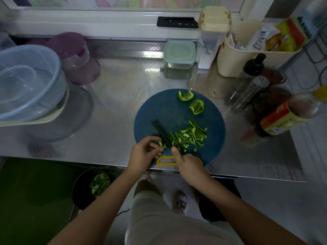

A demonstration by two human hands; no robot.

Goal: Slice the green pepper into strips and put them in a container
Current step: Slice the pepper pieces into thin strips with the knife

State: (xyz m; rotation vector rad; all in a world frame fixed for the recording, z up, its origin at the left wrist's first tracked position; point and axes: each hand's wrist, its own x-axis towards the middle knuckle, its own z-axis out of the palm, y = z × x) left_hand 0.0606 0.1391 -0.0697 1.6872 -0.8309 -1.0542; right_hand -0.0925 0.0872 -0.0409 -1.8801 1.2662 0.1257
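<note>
— At the left end of the steel counter (pixel 109 96), what stands there?
— A pale blue colander (pixel 44 71) with a clear tub (pixel 16 82) inside it, and behind that a purple-lidded jar (pixel 69 46). Below the counter's near edge, a dark pot (pixel 79 191) holds chopped greens.
— And the hands?
— The left hand (pixel 143 152) pinches a small stub of pepper (pixel 161 143) at the near left of the round blue cutting board (pixel 159 106), its fingertips curled just beside the blade. The right hand (pixel 189 167) is closed round the black knife (pixel 159 130), with the forefinger laid straight along its back. The blade rests against the stub.
— Where is the other green pepper?
— Right of the blade lies a heap of cut strips (pixel 187 137). Two uncut pieces (pixel 185 95) sit at the board's far edge, apart from the heap.
— Further back and right?
— A teal-lidded box (pixel 179 53), lid on, stands at the back. Then come a shaker (pixel 256 87) and a sauce bottle (pixel 286 115), well off the board.
</note>
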